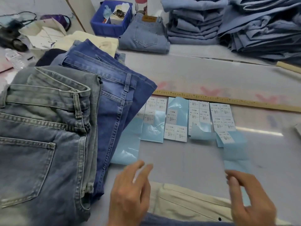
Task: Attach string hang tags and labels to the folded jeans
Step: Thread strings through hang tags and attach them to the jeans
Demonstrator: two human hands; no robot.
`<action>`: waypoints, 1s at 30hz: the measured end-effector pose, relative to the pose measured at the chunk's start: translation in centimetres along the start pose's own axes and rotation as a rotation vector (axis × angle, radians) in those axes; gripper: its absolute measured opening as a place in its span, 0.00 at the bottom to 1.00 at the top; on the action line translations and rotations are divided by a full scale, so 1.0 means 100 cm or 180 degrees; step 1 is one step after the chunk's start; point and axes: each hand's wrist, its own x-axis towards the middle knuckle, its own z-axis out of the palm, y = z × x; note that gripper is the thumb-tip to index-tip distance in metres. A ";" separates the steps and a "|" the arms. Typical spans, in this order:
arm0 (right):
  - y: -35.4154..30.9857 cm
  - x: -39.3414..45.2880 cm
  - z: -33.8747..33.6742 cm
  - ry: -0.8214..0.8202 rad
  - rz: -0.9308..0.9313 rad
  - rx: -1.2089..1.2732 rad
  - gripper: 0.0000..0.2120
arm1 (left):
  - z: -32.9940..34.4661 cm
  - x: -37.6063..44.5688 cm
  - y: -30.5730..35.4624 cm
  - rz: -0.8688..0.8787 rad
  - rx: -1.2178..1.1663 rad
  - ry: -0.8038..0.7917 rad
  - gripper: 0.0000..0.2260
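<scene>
Both hands, left hand (130,193) and right hand (249,194), hover below the label sheets (175,121); grey jeans (42,136) lie left of them.

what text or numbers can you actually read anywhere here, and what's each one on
"1103#": heading on the white stickers of the label sheets below the ruler; the smaller lines under it are too blurred to read.
Wooden ruler: tick marks and digits, too small to read.
Brown waistband patch on the light folded jeans: print blurred.
Water bottle label: unreadable.
</scene>
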 end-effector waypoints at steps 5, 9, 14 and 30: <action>-0.063 0.087 0.146 -0.1212 -0.0536 0.0705 0.08 | 0.045 0.086 -0.044 -0.0837 0.0989 -0.1100 0.21; -0.070 0.134 0.234 -0.2386 -0.1381 -0.0106 0.16 | 0.069 0.061 -0.073 -0.0991 0.1117 -0.1076 0.23; -0.058 0.149 0.261 -0.2667 -0.1889 -0.0280 0.17 | 0.077 0.061 -0.078 -0.0971 0.1022 -0.0869 0.23; -0.067 0.153 0.254 -0.2465 -0.1801 -0.0370 0.11 | 0.076 0.060 -0.079 -0.0963 0.1293 -0.0916 0.21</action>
